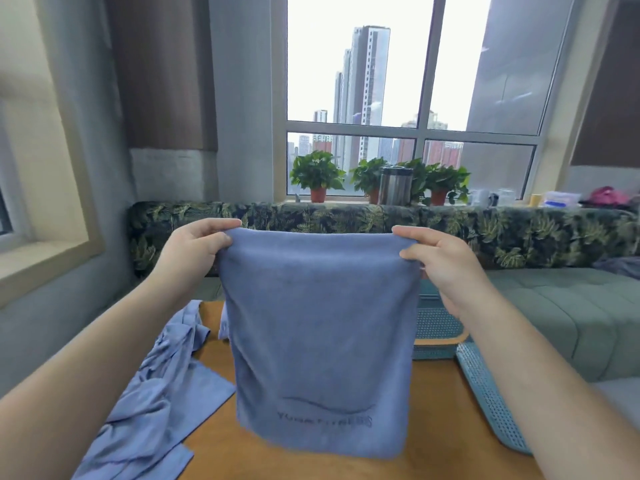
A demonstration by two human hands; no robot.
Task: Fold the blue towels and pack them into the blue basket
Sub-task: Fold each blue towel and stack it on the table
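Blue towel (318,323) between two hands (195,249) (446,268)

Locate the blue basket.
Head view, right of centre: the blue basket sits by the table's right edge, partly behind the held towel, below the right hand.

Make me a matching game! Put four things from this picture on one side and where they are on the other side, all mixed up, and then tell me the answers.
Things:
1. held towel
2. towel pile
3. blue basket
4. potted plants

Places:
A. in a row on the windowsill
B. lying crumpled on the left side of the table
C. hanging in the air, pinched at its top corners by the left hand and right hand
D. at the right, partly hidden behind the held towel

Right pairs: 1-C, 2-B, 3-D, 4-A.
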